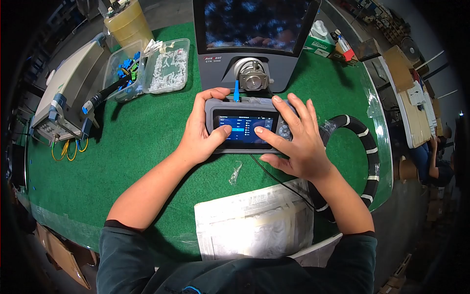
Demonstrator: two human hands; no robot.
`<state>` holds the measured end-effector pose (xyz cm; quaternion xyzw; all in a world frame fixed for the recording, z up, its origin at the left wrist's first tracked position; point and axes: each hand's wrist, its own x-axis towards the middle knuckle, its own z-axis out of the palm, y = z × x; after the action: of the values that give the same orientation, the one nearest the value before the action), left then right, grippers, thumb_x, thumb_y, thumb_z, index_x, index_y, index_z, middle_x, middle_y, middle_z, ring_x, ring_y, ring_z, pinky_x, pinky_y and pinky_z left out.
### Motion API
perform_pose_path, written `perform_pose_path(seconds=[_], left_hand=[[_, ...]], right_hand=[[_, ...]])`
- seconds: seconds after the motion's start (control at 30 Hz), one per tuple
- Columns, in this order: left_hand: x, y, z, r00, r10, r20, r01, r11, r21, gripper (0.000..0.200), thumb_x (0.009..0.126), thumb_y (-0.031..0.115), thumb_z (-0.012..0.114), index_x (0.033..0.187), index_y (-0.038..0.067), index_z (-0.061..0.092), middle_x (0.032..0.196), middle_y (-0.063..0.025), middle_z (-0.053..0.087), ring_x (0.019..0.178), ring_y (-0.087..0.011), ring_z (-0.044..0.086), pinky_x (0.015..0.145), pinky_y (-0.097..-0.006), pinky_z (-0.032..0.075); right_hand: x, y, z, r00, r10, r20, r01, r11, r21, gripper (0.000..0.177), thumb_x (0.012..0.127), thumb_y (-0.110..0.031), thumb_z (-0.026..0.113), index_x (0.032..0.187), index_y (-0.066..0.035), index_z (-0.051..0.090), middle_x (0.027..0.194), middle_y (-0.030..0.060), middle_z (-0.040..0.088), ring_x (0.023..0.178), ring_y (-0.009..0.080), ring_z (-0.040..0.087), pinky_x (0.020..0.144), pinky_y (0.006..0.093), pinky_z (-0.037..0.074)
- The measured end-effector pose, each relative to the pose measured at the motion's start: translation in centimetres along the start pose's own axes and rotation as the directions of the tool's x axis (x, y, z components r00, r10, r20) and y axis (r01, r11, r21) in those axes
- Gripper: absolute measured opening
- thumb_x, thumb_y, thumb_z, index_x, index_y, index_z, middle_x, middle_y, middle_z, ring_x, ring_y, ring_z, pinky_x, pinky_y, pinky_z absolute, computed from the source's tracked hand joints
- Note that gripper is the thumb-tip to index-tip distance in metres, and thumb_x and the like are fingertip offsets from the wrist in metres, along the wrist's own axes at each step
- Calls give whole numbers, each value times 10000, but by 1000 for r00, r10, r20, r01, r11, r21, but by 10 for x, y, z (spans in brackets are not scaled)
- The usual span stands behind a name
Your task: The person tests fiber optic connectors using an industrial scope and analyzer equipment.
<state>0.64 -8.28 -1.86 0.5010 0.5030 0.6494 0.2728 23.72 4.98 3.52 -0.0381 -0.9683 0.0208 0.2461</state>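
Note:
A dark handheld tester with a lit touchscreen menu is tilted up in front of the large machine. My left hand grips its left side, the thumb lying over the screen and the fingers curled behind the top corner. My right hand is spread over the right side, index fingertip at the screen and other fingers over the round keypad. A blue fibre connector rises from the tester's top edge. Whether the right fingertip presses the glass is too fine to tell.
Behind stands a grey machine with a dark monitor. Clear tubs of white parts and blue connectors sit left, beside a boxy instrument. A coiled black hose lies right; a taped sheet lies in front. Another person is far right.

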Motion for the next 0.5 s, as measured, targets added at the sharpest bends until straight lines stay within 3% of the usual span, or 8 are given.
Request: perform_pose_path(seconds=[0.33, 0.5], left_hand=[[1, 1, -2, 1000, 6, 9, -6, 999, 32, 611, 789, 92, 674, 1338, 46, 408, 1428, -154, 480, 1273, -246, 509, 1111, -409, 408], [1, 1, -1, 1000, 21, 12, -21, 999, 24, 607, 797, 88, 673, 1340, 46, 406, 1434, -154, 475, 1275, -242, 507, 1116, -407, 404]], right_hand=[[1, 1, -1, 1000, 8, -6, -8, 999, -35, 518, 917, -607, 656, 1335, -301, 673, 1573, 224, 440, 1413, 508, 418, 1089, 739, 319], [-1, 2, -2, 996, 34, -77, -34, 999, -6, 466, 908, -510, 708, 1285, -239, 664, 1572, 210, 439, 1418, 500, 408, 1067, 771, 325]])
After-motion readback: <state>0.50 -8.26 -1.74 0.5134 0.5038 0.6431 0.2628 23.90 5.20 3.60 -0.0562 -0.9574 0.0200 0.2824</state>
